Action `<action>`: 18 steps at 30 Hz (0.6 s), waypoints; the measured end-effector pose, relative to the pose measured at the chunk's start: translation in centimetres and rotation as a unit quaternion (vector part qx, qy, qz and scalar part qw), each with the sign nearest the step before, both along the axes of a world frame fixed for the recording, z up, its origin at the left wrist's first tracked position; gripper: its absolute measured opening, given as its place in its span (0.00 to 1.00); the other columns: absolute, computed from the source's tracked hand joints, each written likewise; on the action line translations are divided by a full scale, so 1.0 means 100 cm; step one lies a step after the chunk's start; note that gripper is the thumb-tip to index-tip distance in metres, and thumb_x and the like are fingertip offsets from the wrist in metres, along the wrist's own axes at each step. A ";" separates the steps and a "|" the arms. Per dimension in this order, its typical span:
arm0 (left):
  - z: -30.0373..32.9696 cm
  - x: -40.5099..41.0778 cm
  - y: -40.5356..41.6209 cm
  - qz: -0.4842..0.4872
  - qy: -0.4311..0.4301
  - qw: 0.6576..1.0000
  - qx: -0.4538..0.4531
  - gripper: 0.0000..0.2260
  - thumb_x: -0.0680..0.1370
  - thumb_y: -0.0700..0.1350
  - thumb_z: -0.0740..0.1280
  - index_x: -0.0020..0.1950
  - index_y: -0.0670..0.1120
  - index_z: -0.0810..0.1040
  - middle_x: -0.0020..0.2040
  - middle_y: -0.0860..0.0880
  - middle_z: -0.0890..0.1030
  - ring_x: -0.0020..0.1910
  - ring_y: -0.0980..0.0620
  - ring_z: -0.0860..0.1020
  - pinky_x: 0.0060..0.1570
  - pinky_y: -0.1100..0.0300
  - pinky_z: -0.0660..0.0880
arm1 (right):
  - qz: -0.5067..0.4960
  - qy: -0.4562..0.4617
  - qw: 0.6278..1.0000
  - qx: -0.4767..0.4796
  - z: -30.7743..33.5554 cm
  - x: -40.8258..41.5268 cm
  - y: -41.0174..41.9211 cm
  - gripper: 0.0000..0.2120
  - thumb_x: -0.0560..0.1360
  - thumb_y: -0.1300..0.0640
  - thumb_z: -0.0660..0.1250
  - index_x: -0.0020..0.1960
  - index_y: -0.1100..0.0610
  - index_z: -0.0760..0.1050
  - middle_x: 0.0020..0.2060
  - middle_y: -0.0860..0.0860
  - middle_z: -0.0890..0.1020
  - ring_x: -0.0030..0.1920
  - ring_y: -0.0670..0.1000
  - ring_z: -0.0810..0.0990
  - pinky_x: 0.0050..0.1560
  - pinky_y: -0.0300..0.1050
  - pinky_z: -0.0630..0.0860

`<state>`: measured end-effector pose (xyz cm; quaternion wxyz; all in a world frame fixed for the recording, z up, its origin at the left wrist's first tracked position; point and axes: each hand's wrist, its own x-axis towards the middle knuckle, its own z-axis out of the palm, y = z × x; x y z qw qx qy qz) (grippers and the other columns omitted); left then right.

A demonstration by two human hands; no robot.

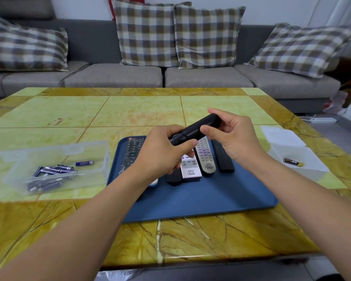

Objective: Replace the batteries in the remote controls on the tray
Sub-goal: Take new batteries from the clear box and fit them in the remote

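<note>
A black remote is held back-side up above the blue tray, tilted up to the right. My left hand grips its lower end, thumb on the seam of the back cover. My right hand holds its upper end, thumb pressed on the back. On the tray lie a black buttoned remote, a white remote, a grey remote with purple buttons, a slim black remote and another black one, partly hidden under my left hand.
A clear plastic box left of the tray holds several purple batteries. One black-and-gold battery lies on white paper at the right. The table is yellow-green marble. A grey sofa with checked cushions stands behind it.
</note>
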<state>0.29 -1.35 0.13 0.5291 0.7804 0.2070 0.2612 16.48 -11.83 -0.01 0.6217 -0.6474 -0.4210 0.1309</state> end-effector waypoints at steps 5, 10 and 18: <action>-0.005 0.003 -0.005 0.018 0.001 0.999 -0.032 0.04 0.77 0.43 0.73 0.50 0.44 0.82 0.36 0.43 0.85 0.20 0.51 0.68 0.20 0.64 0.65 | 0.007 0.065 0.998 -0.001 -0.010 -0.004 0.007 0.32 0.68 0.56 0.77 0.71 0.57 0.73 0.47 0.48 0.84 0.43 0.42 0.82 0.59 0.46 0.80; -0.009 0.004 -0.004 0.030 0.002 0.998 -0.059 0.04 0.77 0.43 0.73 0.50 0.44 0.82 0.35 0.42 0.85 0.20 0.51 0.68 0.20 0.65 0.64 | 0.002 0.109 0.994 0.009 -0.020 -0.008 0.009 0.31 0.69 0.61 0.77 0.71 0.57 0.73 0.50 0.53 0.84 0.45 0.43 0.82 0.57 0.42 0.78; -0.001 0.012 0.000 -0.026 0.010 0.999 -0.036 0.05 0.74 0.41 0.76 0.49 0.46 0.84 0.32 0.49 0.83 0.22 0.56 0.73 0.23 0.66 0.68 | 0.059 0.160 0.985 -0.025 0.011 0.009 -0.010 0.12 0.81 0.55 0.64 0.52 0.62 0.82 0.46 0.57 0.82 0.43 0.50 0.82 0.37 0.39 0.79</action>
